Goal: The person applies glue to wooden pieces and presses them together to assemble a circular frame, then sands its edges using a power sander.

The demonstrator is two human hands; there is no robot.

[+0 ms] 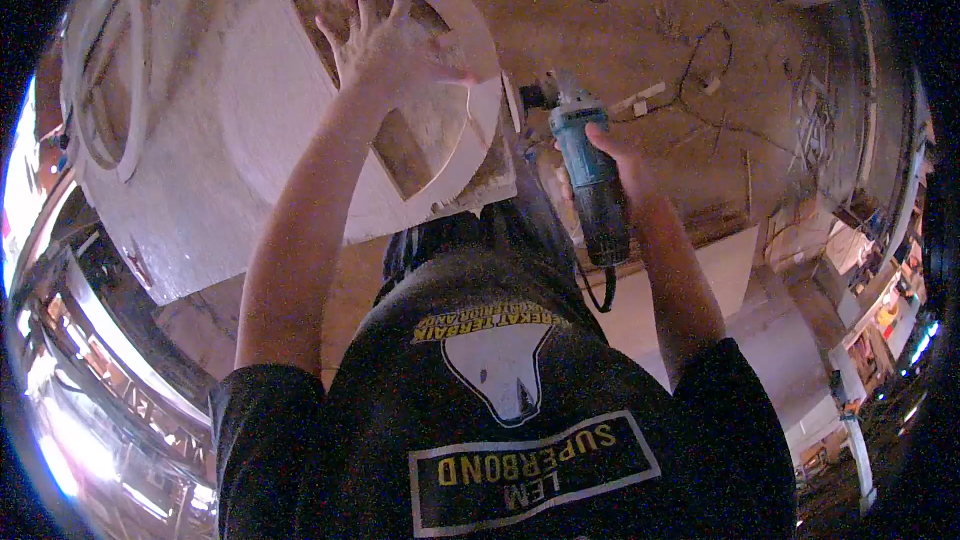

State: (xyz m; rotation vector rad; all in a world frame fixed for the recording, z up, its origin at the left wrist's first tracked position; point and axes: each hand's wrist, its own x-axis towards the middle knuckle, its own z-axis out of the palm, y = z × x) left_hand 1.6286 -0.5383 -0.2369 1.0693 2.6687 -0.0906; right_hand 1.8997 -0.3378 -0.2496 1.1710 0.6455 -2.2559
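My left hand (385, 52) lies with its fingers spread on a pale round board (265, 105). Dark openings are cut through this board, one beneath my fingers and another closer to my body. In my right hand (612, 158) is a teal and black angle grinder (583, 145), its body wrapped by my fingers and thumb. The grinder's head points away from me, close to the board's right edge; whether it touches the edge I cannot tell. A black cord hangs from the tool's rear end.
Under the round board is a larger pale sheet (190, 250). A white ring (135, 70) lies at the far left. On the brown floor (650, 30) to the right, a dark cable (685, 75) runs in loops. A pale panel (715, 270) lies beside my right forearm.
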